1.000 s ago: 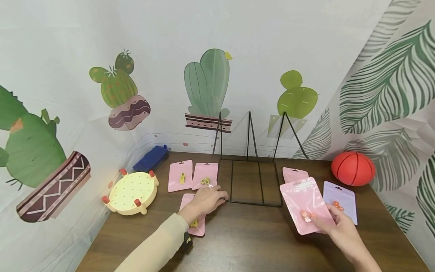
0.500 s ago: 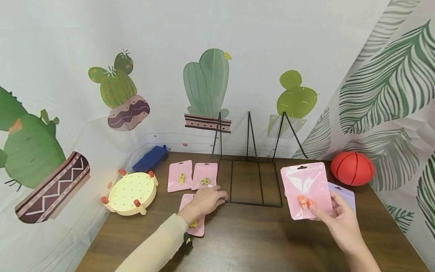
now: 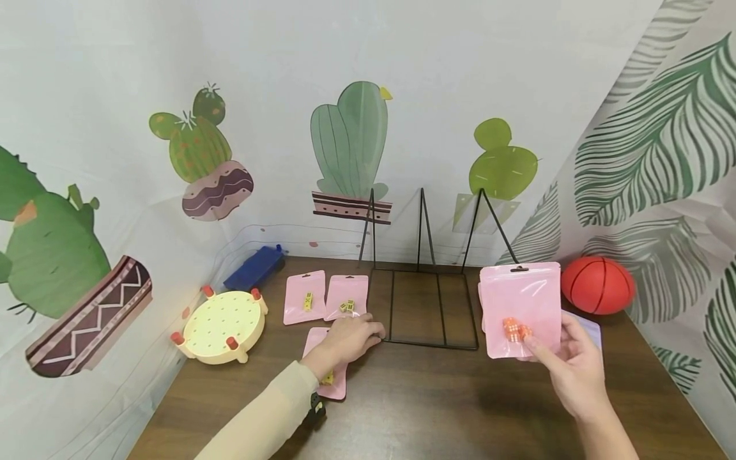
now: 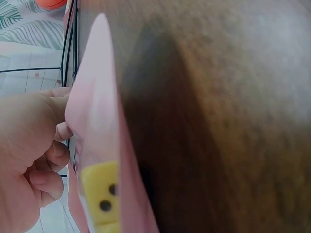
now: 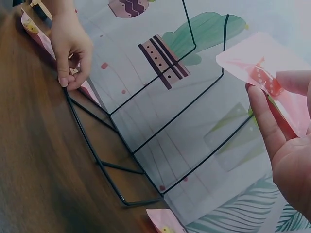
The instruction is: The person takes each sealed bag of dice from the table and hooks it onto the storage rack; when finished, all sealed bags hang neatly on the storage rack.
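Observation:
My right hand (image 3: 577,377) holds a pink zip pouch (image 3: 520,294) upright above the table, thumb on its front beside the orange dice (image 3: 512,329) inside. The pouch's hang hole overlaps the tip of a rack prong in the head view. At the middle stands a black wire rack (image 3: 431,345) with three raised prongs. My left hand (image 3: 347,338) pinches the rack's front left corner, seen best in the right wrist view. Under my left forearm lies a pink pouch with yellow dice (image 4: 101,189), partly hidden; two similar pouches (image 3: 305,313) lie behind it.
A lilac pouch (image 3: 592,332) lies behind my right hand, and another pink pouch (image 3: 482,310) peeks out behind the held one. A red ball (image 3: 598,284) is back right. Far left are a cream round board (image 3: 221,326) with red-tipped legs and a blue object (image 3: 253,268).
My right hand has raised the pink pouch off to the back and turned it from tilted to upright, facing me. My left hand stays at the rack corner.

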A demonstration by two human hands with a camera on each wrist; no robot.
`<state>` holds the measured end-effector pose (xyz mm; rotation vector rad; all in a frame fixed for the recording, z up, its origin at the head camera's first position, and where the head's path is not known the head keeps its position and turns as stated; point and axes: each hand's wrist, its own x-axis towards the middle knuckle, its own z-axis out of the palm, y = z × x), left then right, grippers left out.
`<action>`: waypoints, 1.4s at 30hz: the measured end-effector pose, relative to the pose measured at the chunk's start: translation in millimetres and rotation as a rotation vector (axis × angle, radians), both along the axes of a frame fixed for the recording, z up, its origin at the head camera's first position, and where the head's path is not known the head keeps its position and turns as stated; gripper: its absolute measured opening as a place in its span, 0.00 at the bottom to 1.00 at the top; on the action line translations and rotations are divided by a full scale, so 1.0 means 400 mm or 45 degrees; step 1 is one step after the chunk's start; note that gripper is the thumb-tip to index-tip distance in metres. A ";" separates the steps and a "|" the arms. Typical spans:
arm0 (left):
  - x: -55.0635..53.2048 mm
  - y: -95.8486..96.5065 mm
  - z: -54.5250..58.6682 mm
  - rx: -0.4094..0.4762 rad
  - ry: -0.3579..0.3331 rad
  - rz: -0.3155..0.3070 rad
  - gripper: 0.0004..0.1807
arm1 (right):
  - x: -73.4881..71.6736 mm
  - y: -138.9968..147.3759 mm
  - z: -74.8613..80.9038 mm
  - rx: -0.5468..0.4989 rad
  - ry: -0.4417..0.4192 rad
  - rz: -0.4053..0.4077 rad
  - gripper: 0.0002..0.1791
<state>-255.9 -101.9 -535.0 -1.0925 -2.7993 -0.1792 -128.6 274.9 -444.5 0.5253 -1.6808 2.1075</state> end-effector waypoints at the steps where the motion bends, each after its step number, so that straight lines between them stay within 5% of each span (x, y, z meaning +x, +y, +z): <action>1: 0.000 0.000 0.000 0.000 0.000 0.000 0.05 | -0.001 -0.001 0.000 -0.002 -0.012 -0.005 0.30; 11: 0.000 0.000 -0.003 0.002 -0.011 0.013 0.05 | -0.022 -0.007 -0.012 -0.145 0.021 0.078 0.30; 21: 0.000 -0.002 -0.003 -0.001 -0.019 0.017 0.05 | -0.058 -0.035 0.001 -0.157 -0.198 -0.167 0.26; 29: -0.001 -0.001 -0.005 0.015 -0.012 0.008 0.05 | -0.112 -0.053 0.008 -0.208 -0.345 -0.236 0.18; 42: -0.006 -0.003 -0.007 0.020 -0.030 0.015 0.05 | -0.240 -0.067 0.035 -0.220 -0.509 -0.326 0.19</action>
